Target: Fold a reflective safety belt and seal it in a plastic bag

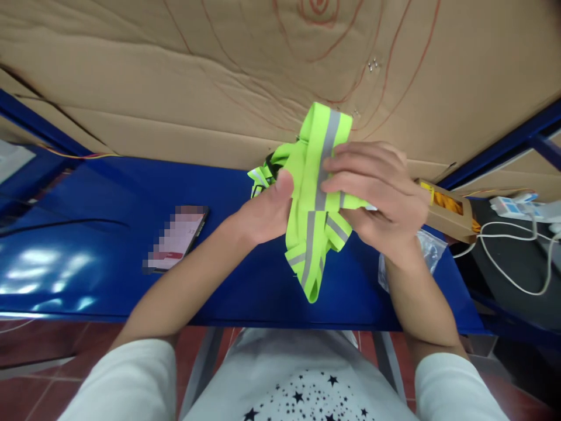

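Note:
A bundle of neon yellow-green straps with grey reflective stripes (312, 228) is held up above the blue table (109, 257). My left hand (265, 211) grips its left side, thumb pressed on the fabric. My right hand (379, 196) wraps its right side, fingers curled over the grey stripe. Loose loops of strap hang down below both hands.
A phone (177, 238) lies on the table to the left. A clear plastic bag (427, 251) and a small cardboard box with orange contents (447, 210) sit at the right. White cables (512, 257) and a power strip lie further right. Brown cardboard (219, 76) stands behind.

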Demonstrator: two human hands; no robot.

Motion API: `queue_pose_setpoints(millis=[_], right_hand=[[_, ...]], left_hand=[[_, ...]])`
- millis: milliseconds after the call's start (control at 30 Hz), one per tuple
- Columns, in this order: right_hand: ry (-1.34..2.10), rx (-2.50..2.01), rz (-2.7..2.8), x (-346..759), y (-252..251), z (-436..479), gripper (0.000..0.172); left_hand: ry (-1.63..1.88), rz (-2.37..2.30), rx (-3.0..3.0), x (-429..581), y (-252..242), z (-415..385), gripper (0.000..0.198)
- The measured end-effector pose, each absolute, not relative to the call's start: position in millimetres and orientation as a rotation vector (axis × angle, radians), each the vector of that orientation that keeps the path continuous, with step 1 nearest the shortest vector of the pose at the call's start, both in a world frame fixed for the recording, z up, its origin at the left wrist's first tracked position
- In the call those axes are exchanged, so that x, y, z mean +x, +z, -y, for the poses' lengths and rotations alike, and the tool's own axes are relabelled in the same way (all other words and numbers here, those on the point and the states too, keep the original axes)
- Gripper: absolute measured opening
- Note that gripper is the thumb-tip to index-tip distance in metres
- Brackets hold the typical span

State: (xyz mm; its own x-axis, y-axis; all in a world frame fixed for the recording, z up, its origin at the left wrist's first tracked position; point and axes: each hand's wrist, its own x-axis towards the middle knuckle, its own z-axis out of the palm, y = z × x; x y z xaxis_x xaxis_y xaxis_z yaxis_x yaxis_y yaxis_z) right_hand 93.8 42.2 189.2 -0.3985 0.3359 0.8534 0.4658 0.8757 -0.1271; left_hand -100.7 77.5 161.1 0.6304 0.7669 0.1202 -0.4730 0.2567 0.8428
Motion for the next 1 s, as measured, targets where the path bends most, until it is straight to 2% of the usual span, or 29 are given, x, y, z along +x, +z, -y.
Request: queue_pose_setpoints(millis=[67, 133, 267, 367, 467, 567, 633, 867, 1000], right_hand=[[-0.179, -0.611, 2.098, 91, 186, -45, 0.04], [-0.171, -0.666, 2.18, 91, 185, -47, 0.04], [-0.009, -0.677, 2.289, 96, 190, -48, 0.027], [0.065, -0.766, 2.12, 103, 194, -46, 0.019], [0.094, -0.914, 1.892, 108, 194, -47, 0.03], [0.305, -0.985, 1.931, 112, 190, -51, 0.054], [0.46, -1.004, 2.01, 113, 188, -54, 0.061], [0.695, -1.015, 1.878, 113, 183, -61, 0.055], [0.772, -1.036, 1.91, 117, 185, -61, 0.06]], left_hand=[[0.879, -0.31, 0.958, -103, 167, -79, 0.031], [0.839, -0.288, 0.905, -104, 170, -83, 0.024], [0.816, -0.37, 0.879, -99, 161, -93, 0.032], [0.847, -0.445, 0.888, -96, 151, -96, 0.038], [0.822, -0.502, 0.92, -94, 148, -93, 0.04], [0.809, -0.518, 0.945, -94, 147, -89, 0.043], [0.801, -0.513, 0.95, -95, 147, -87, 0.042], [0.793, -0.556, 0.99, -95, 147, -84, 0.039], [0.798, -0.707, 1.045, -92, 144, -81, 0.038]])
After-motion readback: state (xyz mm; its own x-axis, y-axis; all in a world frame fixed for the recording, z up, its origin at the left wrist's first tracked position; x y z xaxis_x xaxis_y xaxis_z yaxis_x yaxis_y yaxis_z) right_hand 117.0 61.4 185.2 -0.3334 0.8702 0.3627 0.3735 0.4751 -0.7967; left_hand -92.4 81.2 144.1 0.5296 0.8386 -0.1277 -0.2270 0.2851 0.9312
